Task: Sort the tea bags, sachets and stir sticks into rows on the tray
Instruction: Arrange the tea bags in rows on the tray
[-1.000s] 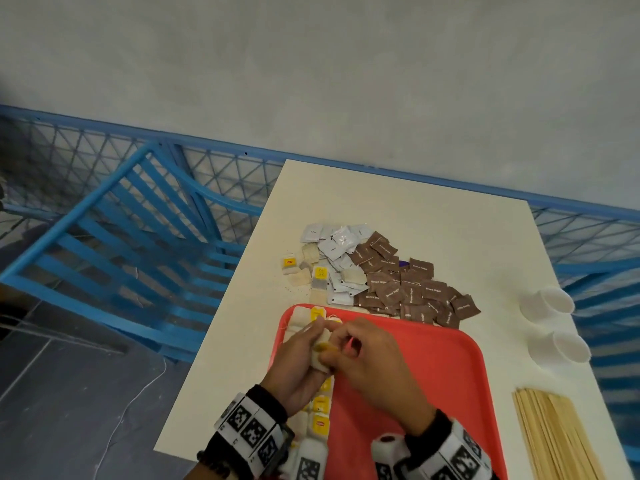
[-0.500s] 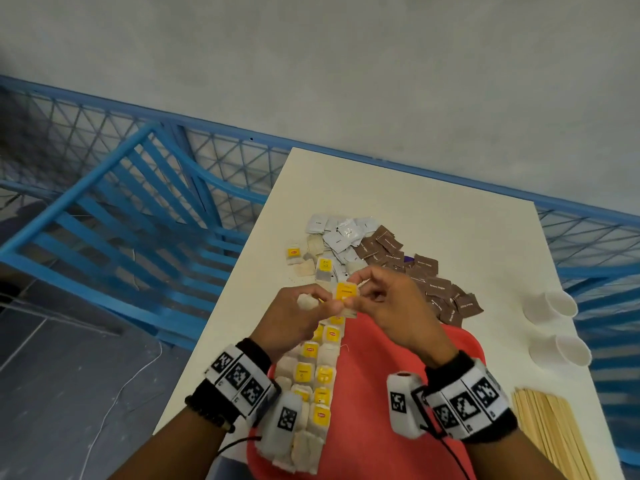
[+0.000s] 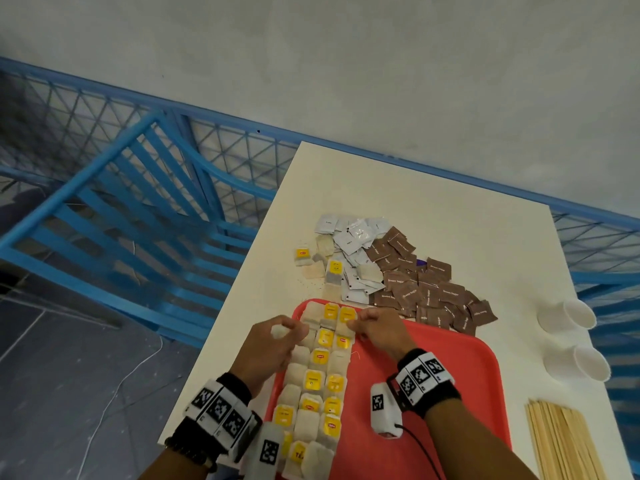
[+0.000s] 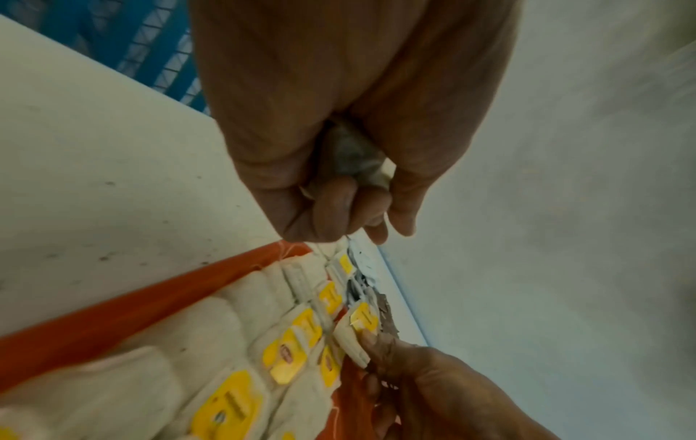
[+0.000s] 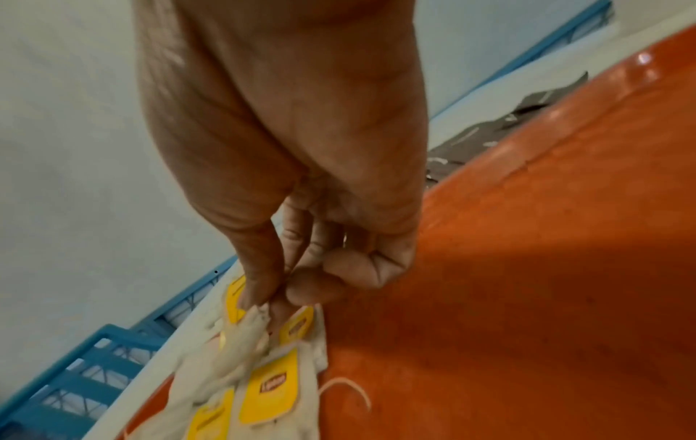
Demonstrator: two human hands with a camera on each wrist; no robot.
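Note:
A red tray (image 3: 415, 393) carries rows of tea bags (image 3: 320, 358) with yellow tags along its left side. My right hand (image 3: 360, 323) pinches a tea bag (image 3: 346, 318) at the far end of the right-hand row; thumb and forefinger hold its paper edge (image 5: 248, 330). My left hand (image 3: 291, 332) hovers at the tray's far left corner, fingers curled round another tea bag (image 4: 352, 154) in the palm. Beyond the tray lie loose tea bags (image 3: 303, 254), white sachets (image 3: 349, 237) and brown sachets (image 3: 426, 289). Wooden stir sticks (image 3: 568, 441) lie at the right.
Two white paper cups (image 3: 568, 317) lie on their sides right of the tray. The white table (image 3: 450, 216) ends close at the left, with blue railings (image 3: 104, 209) beyond. The tray's right half shows bare red surface.
Both hands have come down from above the tray's far edge onto the rows. The yellow-tagged tea bag held between them now lies at the far end of the right row.

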